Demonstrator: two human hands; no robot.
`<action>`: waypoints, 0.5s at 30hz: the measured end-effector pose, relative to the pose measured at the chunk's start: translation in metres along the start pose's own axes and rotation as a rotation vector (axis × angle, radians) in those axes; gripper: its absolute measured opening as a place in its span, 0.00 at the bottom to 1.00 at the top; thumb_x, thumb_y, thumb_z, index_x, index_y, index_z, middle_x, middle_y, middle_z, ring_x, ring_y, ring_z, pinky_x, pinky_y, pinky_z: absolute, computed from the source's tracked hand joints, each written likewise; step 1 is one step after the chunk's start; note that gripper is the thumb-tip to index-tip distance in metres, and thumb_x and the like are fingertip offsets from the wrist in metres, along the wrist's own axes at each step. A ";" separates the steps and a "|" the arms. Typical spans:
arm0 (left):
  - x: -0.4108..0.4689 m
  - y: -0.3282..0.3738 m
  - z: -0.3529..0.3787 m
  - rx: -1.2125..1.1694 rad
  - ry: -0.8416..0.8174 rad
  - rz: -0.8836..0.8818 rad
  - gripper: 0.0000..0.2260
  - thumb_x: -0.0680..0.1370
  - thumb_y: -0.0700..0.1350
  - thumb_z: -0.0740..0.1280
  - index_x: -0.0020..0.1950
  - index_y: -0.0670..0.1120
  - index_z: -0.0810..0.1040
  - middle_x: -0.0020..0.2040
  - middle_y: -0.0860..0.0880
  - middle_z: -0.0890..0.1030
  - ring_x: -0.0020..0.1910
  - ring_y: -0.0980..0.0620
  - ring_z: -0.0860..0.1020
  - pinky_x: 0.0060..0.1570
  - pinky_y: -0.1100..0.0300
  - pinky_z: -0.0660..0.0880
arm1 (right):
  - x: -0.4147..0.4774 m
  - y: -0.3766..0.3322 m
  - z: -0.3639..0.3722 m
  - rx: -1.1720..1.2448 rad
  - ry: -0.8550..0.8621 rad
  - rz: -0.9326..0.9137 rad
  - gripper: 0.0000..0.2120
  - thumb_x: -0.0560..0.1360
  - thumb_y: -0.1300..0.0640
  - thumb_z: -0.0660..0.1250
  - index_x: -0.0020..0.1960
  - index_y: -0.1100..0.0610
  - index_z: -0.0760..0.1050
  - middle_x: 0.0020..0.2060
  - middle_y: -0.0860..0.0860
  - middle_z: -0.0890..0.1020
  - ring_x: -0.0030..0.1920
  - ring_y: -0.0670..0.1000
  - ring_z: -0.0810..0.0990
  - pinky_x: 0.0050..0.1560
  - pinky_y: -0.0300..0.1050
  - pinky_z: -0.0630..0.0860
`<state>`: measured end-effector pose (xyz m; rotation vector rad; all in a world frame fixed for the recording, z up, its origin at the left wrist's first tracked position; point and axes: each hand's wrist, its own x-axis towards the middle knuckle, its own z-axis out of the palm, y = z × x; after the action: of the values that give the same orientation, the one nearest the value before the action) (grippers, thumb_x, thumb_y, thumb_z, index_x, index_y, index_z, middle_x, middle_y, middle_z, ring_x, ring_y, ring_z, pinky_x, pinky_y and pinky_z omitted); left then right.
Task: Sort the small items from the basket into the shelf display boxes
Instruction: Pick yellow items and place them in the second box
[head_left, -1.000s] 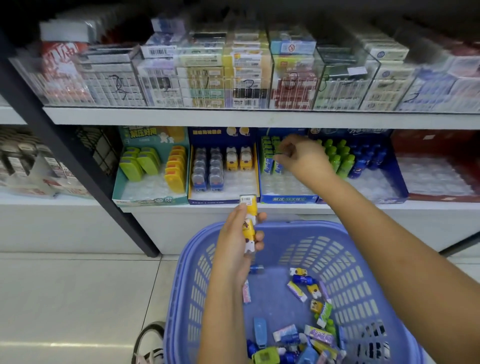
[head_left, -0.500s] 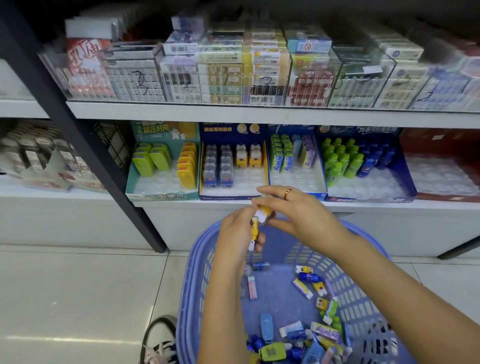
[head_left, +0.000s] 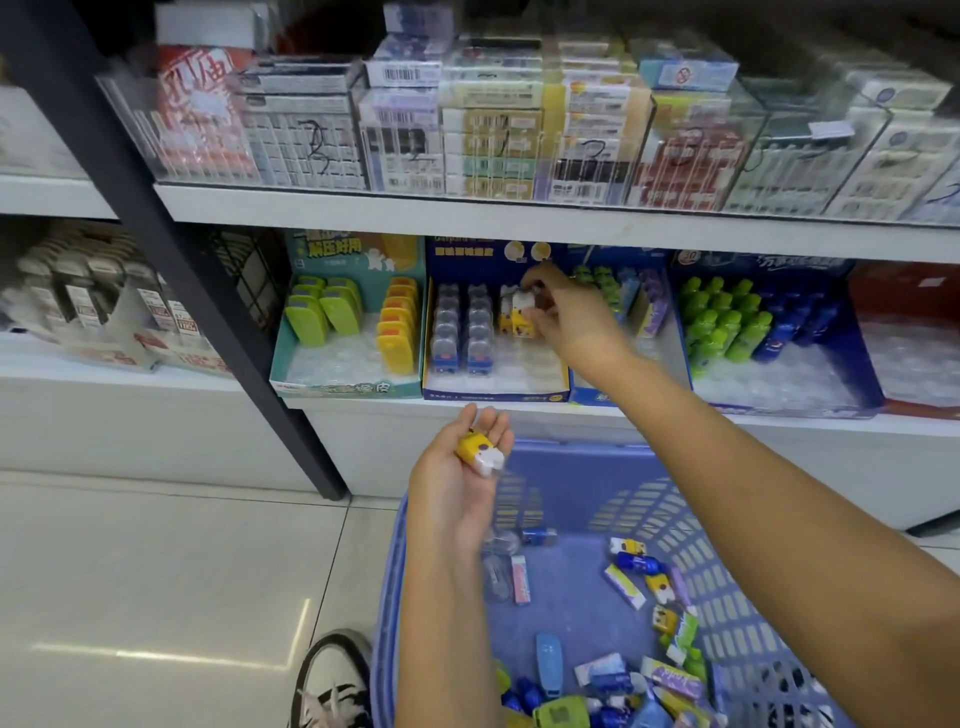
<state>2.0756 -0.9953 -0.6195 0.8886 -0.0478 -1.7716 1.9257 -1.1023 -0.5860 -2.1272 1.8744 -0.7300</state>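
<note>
Pinching a yellow-and-white item (head_left: 517, 310) between thumb and fingertips, the right hand (head_left: 569, 317) now reaches into the blue display box (head_left: 493, 392), the second box from the left on the lower shelf (head_left: 649, 415). The item sits at the box's back right, against yellow-and-white pieces of the same kind already stocked there; whether it is seated in its slot or only touching its neighbours I cannot tell.

Half a second ago this hand was over the basket, drawing the item off the pair held by the left hand (head_left: 457, 493); a second ago it was busy at the next box to the right. So one piece of the pair has crossed from basket to shelf.

The left hand has turned palm up above the near rim of the basket (head_left: 587, 451), fingers loose and nearly straight, with the second yellow-and-white item (head_left: 480, 451) lying across them instead of standing upright in a grip. It looks offered for the next pick, bound for the same box.

Grey-capped pieces (head_left: 447, 332) fill the blue box's left columns, and the teal box (head_left: 353, 387) stands at its left. Many loose items (head_left: 639, 566) lie along the basket's floor, mostly toward its right and near sides, so I judge the sorting far from done.
</note>
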 end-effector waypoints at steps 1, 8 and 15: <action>0.001 0.000 -0.001 -0.005 -0.005 0.005 0.08 0.81 0.37 0.58 0.54 0.36 0.74 0.48 0.40 0.79 0.49 0.44 0.79 0.53 0.53 0.74 | 0.001 0.000 0.005 -0.012 -0.003 -0.007 0.14 0.78 0.58 0.63 0.63 0.56 0.69 0.48 0.59 0.81 0.47 0.59 0.79 0.44 0.50 0.77; 0.006 -0.004 -0.009 0.163 0.045 0.097 0.16 0.84 0.47 0.53 0.53 0.38 0.75 0.44 0.42 0.85 0.38 0.51 0.84 0.35 0.64 0.79 | 0.002 0.005 0.025 -0.091 -0.011 -0.067 0.13 0.78 0.59 0.62 0.62 0.58 0.69 0.48 0.61 0.79 0.48 0.61 0.78 0.44 0.49 0.75; 0.006 -0.007 -0.008 0.308 0.135 0.132 0.16 0.83 0.50 0.55 0.45 0.42 0.77 0.26 0.49 0.78 0.21 0.57 0.71 0.20 0.67 0.64 | 0.012 0.006 0.026 -0.139 -0.033 -0.094 0.10 0.76 0.60 0.64 0.57 0.58 0.70 0.47 0.60 0.80 0.46 0.60 0.78 0.43 0.47 0.74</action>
<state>2.0736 -0.9946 -0.6321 1.1967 -0.2910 -1.6013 1.9338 -1.1193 -0.6082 -2.3107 1.8702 -0.5952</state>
